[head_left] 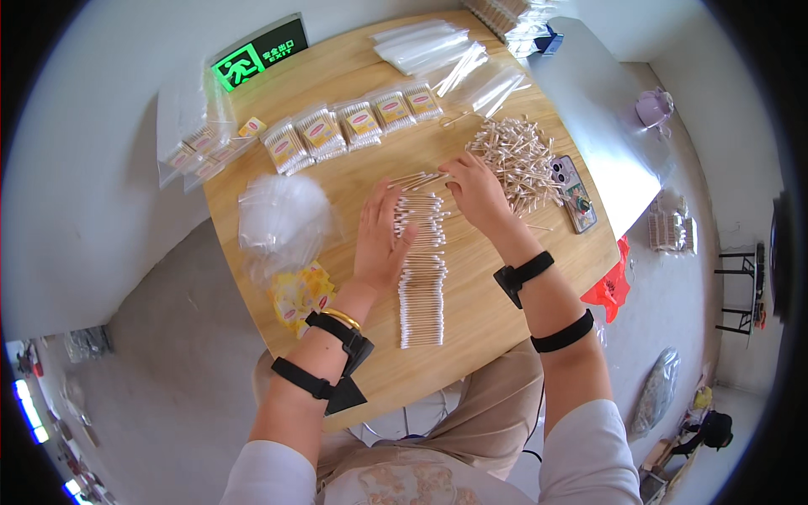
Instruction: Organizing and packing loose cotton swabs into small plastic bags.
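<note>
A long row of cotton swabs point(422, 303) lies side by side on the wooden table, its near part neat and its far part uneven. My left hand point(377, 240) rests along the left ends of the far part, fingers stretched out and thumb apart over the swabs. At the row's far end, my right hand point(476, 192) has its fingertips pinched on the right ends of a few loose cotton swabs point(418, 180) lying slantwise. Close to its right is a big jumbled heap of cotton swabs point(523, 160).
Several filled swab packs point(362, 122) stand in a line behind my hands. Clear bags point(282, 219) and yellow cards point(301, 295) lie at the left. A phone point(574, 195) sits by the right edge. Plastic sleeves point(421, 46) and a lit exit sign point(261, 55) are at the back.
</note>
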`<state>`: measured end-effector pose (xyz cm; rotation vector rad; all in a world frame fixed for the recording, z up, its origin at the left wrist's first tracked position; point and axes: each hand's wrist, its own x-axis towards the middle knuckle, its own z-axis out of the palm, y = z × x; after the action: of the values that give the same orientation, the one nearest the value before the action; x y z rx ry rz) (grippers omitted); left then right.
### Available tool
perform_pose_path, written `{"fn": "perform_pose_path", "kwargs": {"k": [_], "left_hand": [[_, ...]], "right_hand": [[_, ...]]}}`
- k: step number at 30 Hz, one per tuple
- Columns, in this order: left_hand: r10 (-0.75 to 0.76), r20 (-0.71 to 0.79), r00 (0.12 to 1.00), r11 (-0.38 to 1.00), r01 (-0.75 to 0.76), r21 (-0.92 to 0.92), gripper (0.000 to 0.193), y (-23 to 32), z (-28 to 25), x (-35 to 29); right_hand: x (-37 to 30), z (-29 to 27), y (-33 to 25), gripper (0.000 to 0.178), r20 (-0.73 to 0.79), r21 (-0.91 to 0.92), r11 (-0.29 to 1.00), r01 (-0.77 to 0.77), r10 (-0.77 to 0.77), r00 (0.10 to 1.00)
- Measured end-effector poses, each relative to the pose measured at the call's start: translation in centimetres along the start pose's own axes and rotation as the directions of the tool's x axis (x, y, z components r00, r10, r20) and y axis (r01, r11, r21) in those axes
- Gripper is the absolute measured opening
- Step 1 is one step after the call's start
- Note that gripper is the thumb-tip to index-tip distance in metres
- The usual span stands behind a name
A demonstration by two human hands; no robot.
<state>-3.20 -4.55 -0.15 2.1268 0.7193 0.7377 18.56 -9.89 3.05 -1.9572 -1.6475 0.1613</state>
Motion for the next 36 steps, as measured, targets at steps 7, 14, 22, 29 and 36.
{"fn": "perform_pose_path", "kwargs": {"k": [7, 14, 22, 29, 36], "left_hand": [[0.013, 0.002, 1.000, 0.976, -0.013, 0.216, 0.060, -0.8, -0.3, 2.9], [0.115, 0.190, 0.975, 0.891, -0.186, 0.414, 0.049, -2.2, -1.6, 5.4], [0.180, 0.245, 0.953, 0.913, -0.254, 0.318, 0.041, -1.8, -2.6, 5.0], [0.222, 0.187, 0.957, 0.922, -0.269, 0.278, 0.042, -2.9, -2.3, 3.5], [0.245, 0.211, 0.946, 0.894, -0.304, 0.329, 0.049, -2.8, -2.2, 2.9]], "right_hand": [[0.5, 0.5, 0.8, 0.005, -0.013, -0.246, 0.968, -0.045, 0.043, 0.999], [0.0, 0.9, -0.5, 0.003, -0.002, -0.134, 0.991, 0.001, -0.002, 1.000], [0.3, 0.6, 0.8, 0.005, -0.017, -0.194, 0.981, -0.007, 0.003, 1.000], [1.0, 1.1, -0.1, 0.010, 0.016, -0.125, 0.992, 0.018, -0.016, 1.000], [0.4, 1.3, -1.3, 0.010, 0.101, -0.060, 0.998, -0.004, 0.010, 0.995]]}}
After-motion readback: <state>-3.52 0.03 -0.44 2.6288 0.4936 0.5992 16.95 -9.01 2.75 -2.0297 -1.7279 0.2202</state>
